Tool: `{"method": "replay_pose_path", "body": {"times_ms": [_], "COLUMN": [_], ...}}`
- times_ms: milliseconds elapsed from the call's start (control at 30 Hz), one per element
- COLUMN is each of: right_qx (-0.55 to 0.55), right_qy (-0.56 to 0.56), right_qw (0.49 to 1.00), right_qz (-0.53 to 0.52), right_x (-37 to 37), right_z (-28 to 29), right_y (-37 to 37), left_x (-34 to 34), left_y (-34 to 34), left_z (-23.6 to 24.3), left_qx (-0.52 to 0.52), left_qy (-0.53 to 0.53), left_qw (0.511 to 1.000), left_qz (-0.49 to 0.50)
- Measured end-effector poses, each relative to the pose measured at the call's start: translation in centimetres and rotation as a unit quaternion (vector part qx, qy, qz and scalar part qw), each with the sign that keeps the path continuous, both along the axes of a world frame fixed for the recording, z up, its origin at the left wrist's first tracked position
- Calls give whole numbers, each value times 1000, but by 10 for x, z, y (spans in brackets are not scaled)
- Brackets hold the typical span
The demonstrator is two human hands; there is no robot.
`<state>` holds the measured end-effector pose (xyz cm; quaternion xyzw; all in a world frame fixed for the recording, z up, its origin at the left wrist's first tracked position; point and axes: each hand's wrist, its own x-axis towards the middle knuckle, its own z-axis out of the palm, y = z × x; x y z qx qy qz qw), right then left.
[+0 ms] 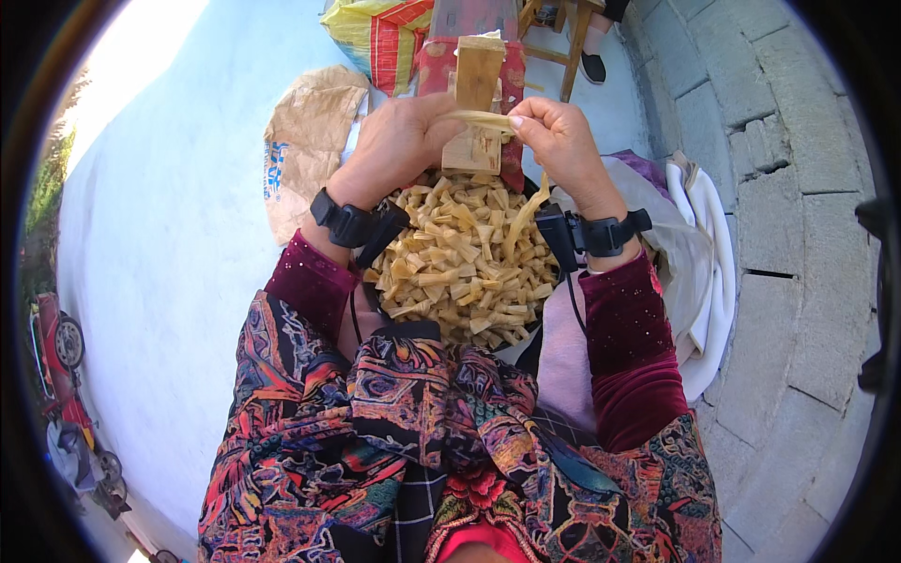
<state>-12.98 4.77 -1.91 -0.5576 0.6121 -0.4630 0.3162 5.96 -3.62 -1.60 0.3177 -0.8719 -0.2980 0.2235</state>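
Observation:
Between my two hands a pale yellow strip of what looks like dried corn husk (pixel 481 119) is stretched level. Its left end runs into the closed fingers of my left hand (pixel 399 134); thumb and forefinger of my right hand (pixel 560 145) pinch the other end. Just behind the strip rises a wooden post (pixel 480 70), with a wooden block (pixel 472 153) at its foot. Below my hands, a dark round container is heaped with short folded husk pieces (pixel 460 267). One longer husk strip (pixel 522 220) lies on the heap at the right.
A brown paper sack (pixel 310 141) lies to the left, and a yellow and red woven bag (pixel 380 42) stands behind it. White cloth (pixel 699 272) is bundled at the right, beside a block wall (pixel 788 216). A wooden stool (pixel 570 47) and someone's dark shoe (pixel 592 68) are farther back.

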Motion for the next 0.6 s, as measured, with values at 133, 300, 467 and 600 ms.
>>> {"method": "replay_pose_path", "body": {"times_ms": [133,300,467,600], "right_qx": [-28,-28,33,34], "right_qy": [-20,91,330,-77], "right_qw": [995,990,935,996], "right_qz": [-89,-105,-124,-22], "right_x": [4,4,0,8], "right_z": [-18,-29,-22,-5], "right_y": [-27,-36,-32,-14], "left_x": [-13,-17,-6,-1], "left_y": [-15,-24,-11,20], "left_z": [-15,-27,-8,7], "left_qx": [-48,-58,-16,95], "left_qy": [26,-7,-147,-119], "left_qw": [997,996,989,988], "left_qz": [47,67,31,-39]}}
